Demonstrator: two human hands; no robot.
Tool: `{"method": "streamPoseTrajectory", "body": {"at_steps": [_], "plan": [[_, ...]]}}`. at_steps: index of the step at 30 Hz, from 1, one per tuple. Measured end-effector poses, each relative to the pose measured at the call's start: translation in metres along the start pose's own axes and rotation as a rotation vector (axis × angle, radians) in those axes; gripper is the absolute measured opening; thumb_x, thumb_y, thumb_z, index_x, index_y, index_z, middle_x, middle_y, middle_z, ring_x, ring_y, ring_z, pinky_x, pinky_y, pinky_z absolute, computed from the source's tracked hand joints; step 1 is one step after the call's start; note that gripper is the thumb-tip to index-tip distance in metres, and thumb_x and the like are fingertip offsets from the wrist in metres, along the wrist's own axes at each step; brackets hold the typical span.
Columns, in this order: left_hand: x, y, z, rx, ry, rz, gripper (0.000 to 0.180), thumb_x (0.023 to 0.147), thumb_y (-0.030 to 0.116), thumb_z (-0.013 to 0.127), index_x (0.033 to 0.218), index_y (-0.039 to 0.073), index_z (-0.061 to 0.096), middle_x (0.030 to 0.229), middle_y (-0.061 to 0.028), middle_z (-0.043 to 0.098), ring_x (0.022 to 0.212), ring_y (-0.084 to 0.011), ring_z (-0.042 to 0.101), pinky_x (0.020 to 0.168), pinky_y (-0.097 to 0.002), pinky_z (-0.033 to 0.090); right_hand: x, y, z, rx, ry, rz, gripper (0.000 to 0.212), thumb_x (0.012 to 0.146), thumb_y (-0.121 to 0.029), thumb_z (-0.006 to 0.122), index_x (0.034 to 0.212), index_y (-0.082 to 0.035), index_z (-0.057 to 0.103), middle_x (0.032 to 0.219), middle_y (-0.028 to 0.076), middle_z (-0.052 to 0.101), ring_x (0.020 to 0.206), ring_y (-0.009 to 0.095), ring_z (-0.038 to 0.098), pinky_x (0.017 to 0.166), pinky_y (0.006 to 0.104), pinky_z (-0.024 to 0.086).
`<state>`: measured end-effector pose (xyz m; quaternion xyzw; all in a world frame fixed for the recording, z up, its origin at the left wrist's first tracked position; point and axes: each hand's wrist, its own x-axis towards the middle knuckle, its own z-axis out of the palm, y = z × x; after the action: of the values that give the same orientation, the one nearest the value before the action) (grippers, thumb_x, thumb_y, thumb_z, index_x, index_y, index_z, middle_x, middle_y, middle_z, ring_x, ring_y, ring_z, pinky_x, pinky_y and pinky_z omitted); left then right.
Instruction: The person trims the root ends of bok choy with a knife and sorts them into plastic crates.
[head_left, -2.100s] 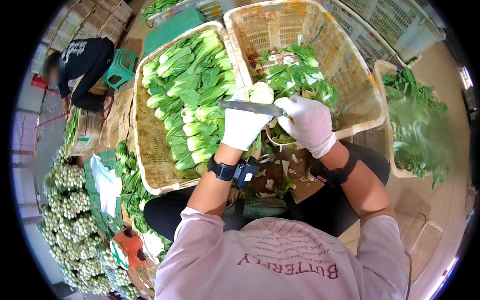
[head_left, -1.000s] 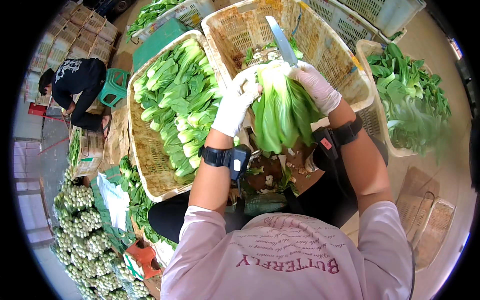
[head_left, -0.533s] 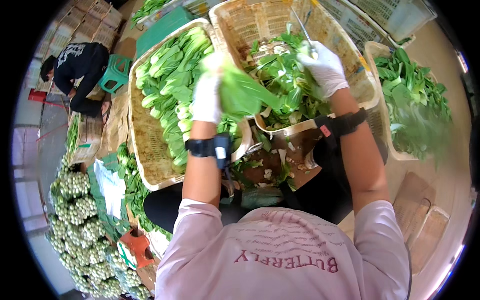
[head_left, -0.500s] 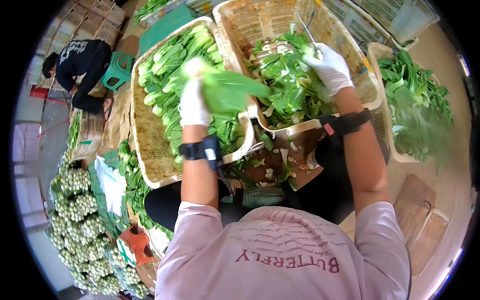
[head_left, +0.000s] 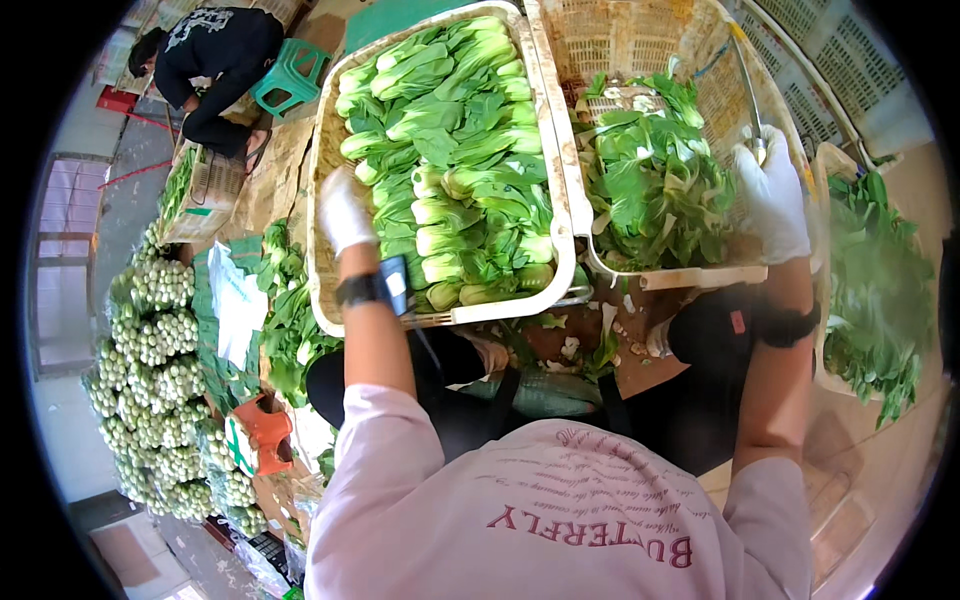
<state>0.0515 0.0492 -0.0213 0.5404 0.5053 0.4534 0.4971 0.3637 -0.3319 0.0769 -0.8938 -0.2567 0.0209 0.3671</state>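
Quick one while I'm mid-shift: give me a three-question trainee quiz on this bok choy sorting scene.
1. True or false: the right hand holds a knife.
2. Which basket lies under the left hand? A) the left basket of neatly rowed bok choy B) the right basket of loose leaves
3. Fill in: both hands wear white ____.

Key: 1 true; 2 A; 3 gloves.

left hand (head_left: 345, 210): fingers blurred | knife (head_left: 748, 95): handle hidden in right hand (head_left: 772, 195) | leafy pile (head_left: 880, 300): blurred
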Motion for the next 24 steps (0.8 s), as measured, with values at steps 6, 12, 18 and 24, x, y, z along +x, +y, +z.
{"method": "streamPoseTrajectory", "body": {"at_steps": [6, 12, 18, 24], "plan": [[0.009, -0.056, 0.142, 0.889, -0.653, 0.680, 0.037, 0.077, 0.023, 0.058, 0.112, 0.010, 0.061, 0.112, -0.0112, 0.062, 0.107, -0.0282, 0.056, 0.094, -0.0376, 0.041, -0.008, -0.042, 0.021, 0.384, -0.109, -0.131, 0.027, 0.089, -0.011, 0.050, 0.114, -0.001, 0.054, 0.085, 0.005, 0.060, 0.071, 0.009, 0.053, 0.066, 0.0239, 0.045], [-0.008, -0.093, 0.211, 1.597, -0.545, 0.715, 0.031, 0.081, 0.014, 0.056, 0.112, 0.015, 0.056, 0.114, -0.0042, 0.056, 0.110, -0.0223, 0.050, 0.092, -0.0506, 0.035, -0.002, -0.039, 0.011, 0.183, -0.114, -0.269, 0.028, 0.090, -0.013, 0.056, 0.115, 0.000, 0.056, 0.099, 0.011, 0.063, 0.088, 0.017, 0.057, 0.083, 0.0266, 0.044], [0.007, -0.048, 0.150, 1.358, -0.791, 0.948, 0.058, 0.055, 0.035, 0.078, 0.109, 0.022, 0.059, 0.108, -0.0004, 0.058, 0.108, -0.0212, 0.049, 0.096, -0.0459, 0.032, -0.005, -0.055, 0.006, 0.280, -0.135, -0.080, 0.030, 0.091, -0.012, 0.055, 0.118, 0.000, 0.053, 0.090, 0.005, 0.062, 0.073, 0.010, 0.054, 0.071, 0.0233, 0.045], [0.017, 0.000, 0.077, 0.478, -0.828, 0.554, 0.059, 0.062, 0.028, 0.077, 0.113, 0.006, 0.057, 0.112, -0.0077, 0.058, 0.107, -0.0226, 0.052, 0.096, -0.0351, 0.037, -0.013, -0.052, 0.020, 0.245, -0.097, -0.214, 0.025, 0.091, -0.013, 0.054, 0.115, -0.002, 0.054, 0.083, 0.004, 0.060, 0.068, 0.009, 0.054, 0.065, 0.0227, 0.045]]}}
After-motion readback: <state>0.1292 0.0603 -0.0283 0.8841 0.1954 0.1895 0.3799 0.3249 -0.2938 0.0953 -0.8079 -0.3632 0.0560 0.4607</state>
